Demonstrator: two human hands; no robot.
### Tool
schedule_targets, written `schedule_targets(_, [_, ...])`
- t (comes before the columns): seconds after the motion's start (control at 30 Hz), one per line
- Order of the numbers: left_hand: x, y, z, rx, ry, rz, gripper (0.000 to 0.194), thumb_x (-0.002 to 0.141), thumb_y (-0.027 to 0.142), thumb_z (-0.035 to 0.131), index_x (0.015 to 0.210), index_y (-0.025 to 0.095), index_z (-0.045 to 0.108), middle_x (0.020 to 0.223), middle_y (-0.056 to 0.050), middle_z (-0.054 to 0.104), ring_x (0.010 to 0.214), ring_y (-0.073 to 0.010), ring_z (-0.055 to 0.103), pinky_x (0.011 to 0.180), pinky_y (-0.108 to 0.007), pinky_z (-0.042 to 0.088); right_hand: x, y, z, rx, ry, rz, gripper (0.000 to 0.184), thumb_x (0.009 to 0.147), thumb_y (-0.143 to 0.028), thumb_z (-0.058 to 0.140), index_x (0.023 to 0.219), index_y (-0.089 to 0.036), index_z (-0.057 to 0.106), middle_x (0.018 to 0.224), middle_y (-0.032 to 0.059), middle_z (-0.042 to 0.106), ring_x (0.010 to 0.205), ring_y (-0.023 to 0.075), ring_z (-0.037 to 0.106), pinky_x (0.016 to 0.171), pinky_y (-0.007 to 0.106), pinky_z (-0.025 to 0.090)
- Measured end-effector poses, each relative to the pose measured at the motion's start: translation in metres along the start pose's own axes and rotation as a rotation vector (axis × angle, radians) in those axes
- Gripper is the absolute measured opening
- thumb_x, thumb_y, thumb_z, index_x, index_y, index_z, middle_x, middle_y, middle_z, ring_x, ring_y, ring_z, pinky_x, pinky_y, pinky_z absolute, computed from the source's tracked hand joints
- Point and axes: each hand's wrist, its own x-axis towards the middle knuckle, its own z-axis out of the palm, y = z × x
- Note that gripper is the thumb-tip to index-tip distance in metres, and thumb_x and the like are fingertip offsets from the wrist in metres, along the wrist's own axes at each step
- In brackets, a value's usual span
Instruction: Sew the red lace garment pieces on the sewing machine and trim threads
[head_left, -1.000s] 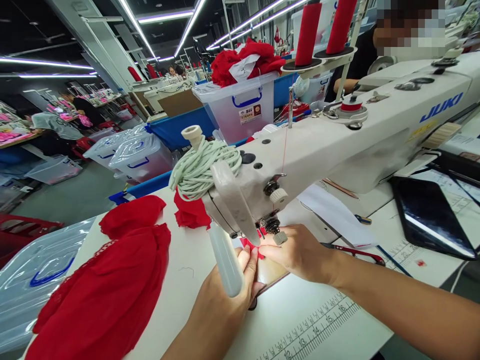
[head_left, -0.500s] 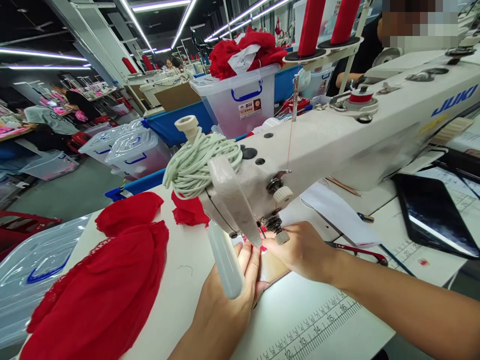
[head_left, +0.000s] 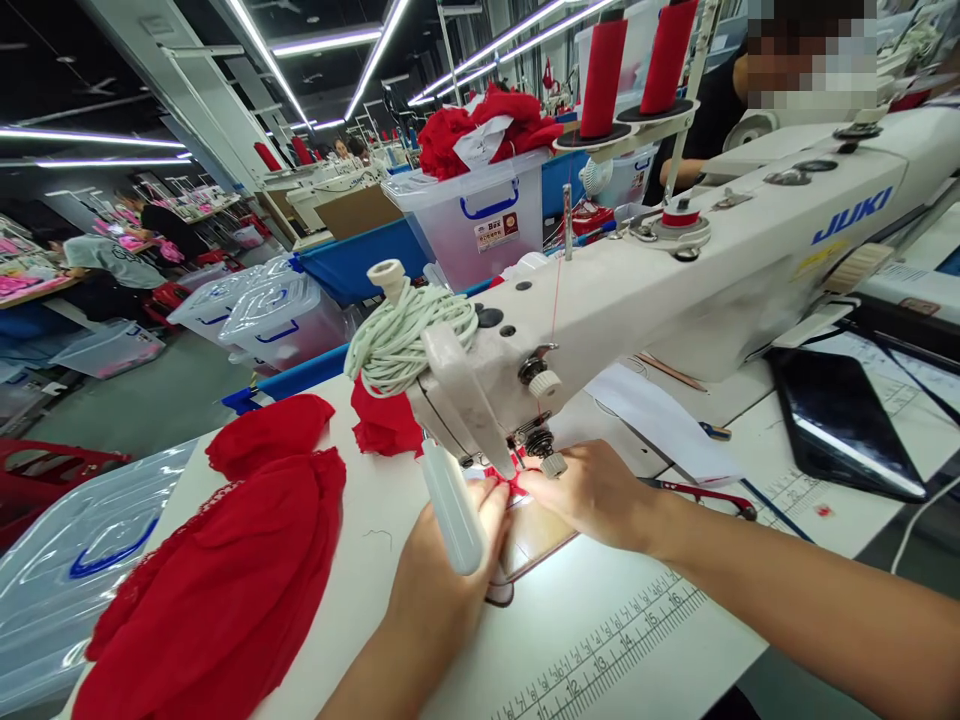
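A red garment [head_left: 225, 590] with lacy trim lies on the left of the white tabletop [head_left: 360, 590]. The left hand [head_left: 435, 585], fingers close together, touches a small red fabric piece [head_left: 517, 488] beneath the JUKI sewing machine [head_left: 637, 270]; the right hand [head_left: 600, 497] meets it opposite. Whether either pinches, I cannot tell. A dark-screened device [head_left: 844, 420] lies farther right.

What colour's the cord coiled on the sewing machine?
The coiled cord is pale green, clearest in the head view.

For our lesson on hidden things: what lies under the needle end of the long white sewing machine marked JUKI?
Red cloth shows between the bare left hand and bare right hand. Hands and machine cover part of it; its full shape and any stitches cannot be seen.
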Motion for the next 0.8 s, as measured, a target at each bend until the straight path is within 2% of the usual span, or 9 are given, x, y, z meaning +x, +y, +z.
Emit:
schedule_targets(0.07, [0.007,-0.006,-0.002,-0.025,-0.011,-0.055,0.025,0.09,0.025,0.044,0.1,0.021,0.067,0.099,-0.007,0.07,0.088,-0.0228,0.065,0.073,-0.036,0.056,0.001,-0.001,0.002,0.027,0.023,0.015,0.02,0.078,-0.006,0.051,0.064,-0.02,0.057,0.066,-0.0024,0.058,0.053,0.0101,0.041,0.047,0.028,0.016])
schedule_targets(0.17, [0.016,-0.016,0.002,-0.086,-0.025,-0.078,0.023,0.087,0.025,0.045,0.093,0.02,0.067,0.089,-0.007,0.067,0.08,-0.0216,0.063,0.065,-0.034,0.054,0.004,-0.002,0.006,0.128,0.046,0.055,0.02,0.079,-0.008,0.054,0.064,-0.02,0.06,0.067,-0.0017,0.06,0.055,0.0101,0.044,0.049,0.026,0.019])
schedule_targets(0.3, [0.023,-0.021,0.007,-0.138,-0.018,-0.117,0.024,0.086,0.028,0.045,0.088,0.019,0.068,0.083,-0.006,0.063,0.076,-0.0203,0.061,0.062,-0.032,0.052,0.01,-0.003,0.011,0.301,0.113,0.248,0.017,0.083,-0.021,0.06,0.067,-0.019,0.063,0.067,-0.0003,0.063,0.057,0.0107,0.049,0.053,0.023,0.027])
schedule_targets(0.4, [0.025,-0.018,0.006,-0.139,-0.033,-0.188,0.024,0.085,0.027,0.044,0.081,0.018,0.066,0.071,-0.003,0.058,0.067,-0.0187,0.057,0.06,-0.031,0.049,0.013,-0.005,0.011,0.327,0.13,0.329,0.018,0.082,-0.022,0.062,0.065,-0.018,0.061,0.06,-0.0011,0.061,0.054,0.0109,0.049,0.053,0.022,0.03])
schedule_targets(0.57, [0.022,-0.017,0.012,-0.12,-0.012,-0.247,0.013,0.079,0.027,0.052,0.079,0.018,0.06,0.07,-0.001,0.054,0.063,-0.0169,0.053,0.055,-0.029,0.044,0.014,-0.006,0.01,0.377,0.122,0.338,0.015,0.081,-0.018,0.063,0.066,-0.017,0.063,0.062,-0.0006,0.064,0.056,0.0112,0.052,0.054,0.021,0.032])
schedule_targets(0.7, [0.022,-0.022,0.026,-0.112,0.009,-0.245,0.011,0.078,0.025,0.052,0.076,0.018,0.06,0.071,-0.001,0.053,0.064,-0.0163,0.053,0.056,-0.028,0.043,0.013,-0.007,0.009,0.407,0.105,0.284,0.012,0.085,-0.02,0.06,0.076,-0.019,0.068,0.073,0.0011,0.068,0.063,0.0122,0.057,0.058,0.021,0.036])
schedule_targets(0.8, [0.024,-0.022,0.033,-0.093,0.033,-0.24,0.006,0.076,0.022,0.054,0.075,0.018,0.059,0.071,0.0,0.053,0.064,-0.0163,0.054,0.059,-0.029,0.045,0.012,-0.008,0.008,0.401,0.084,0.246,0.008,0.082,-0.021,0.063,0.084,-0.021,0.07,0.07,-0.0013,0.066,0.059,0.0111,0.055,0.057,0.021,0.036])
